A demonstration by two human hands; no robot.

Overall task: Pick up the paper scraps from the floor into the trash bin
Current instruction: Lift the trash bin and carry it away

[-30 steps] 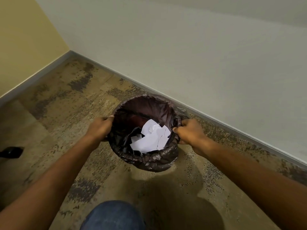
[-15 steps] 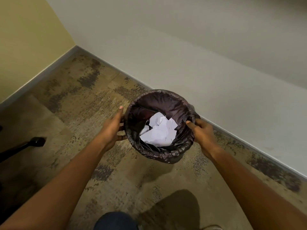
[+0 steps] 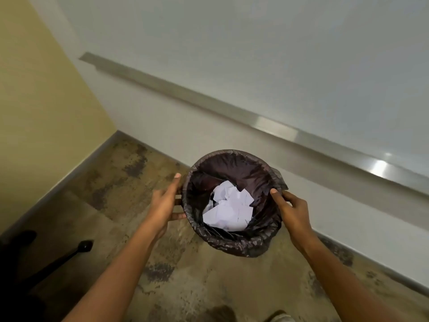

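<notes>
1. the trash bin [image 3: 234,240] is between both hands, by the base of the grey wall [image 3: 209,126]. a second ago it sat lower and nearer the skirting; now it looks raised off the floor [image 3: 116,205], though i cannot be sure it is fully clear of it.
2. my left hand [image 3: 163,203] lies flat against the bin's left side, thumb up by the rim and fingers spread along the liner. that grip is open, pressing rather than clamping. a second ago it was curled over the rim.
3. my right hand [image 3: 291,209] is on the bin's right side, thumb hooked over the rim with the liner pinched under it. that grip is closed on the bin.
4. the paper scraps [image 3: 228,209] lie crumpled at the bottom of the bin, white against the black liner [image 3: 234,169]. i see none on the floor around the bin.
5. the view has swung upward since a second ago, showing a metal rail [image 3: 185,94] on the wall above the bin, and a dark chair leg [image 3: 69,254] left of it.
6. my reading: collecting looks finished, and the bin is simply being carried or repositioned.
</notes>
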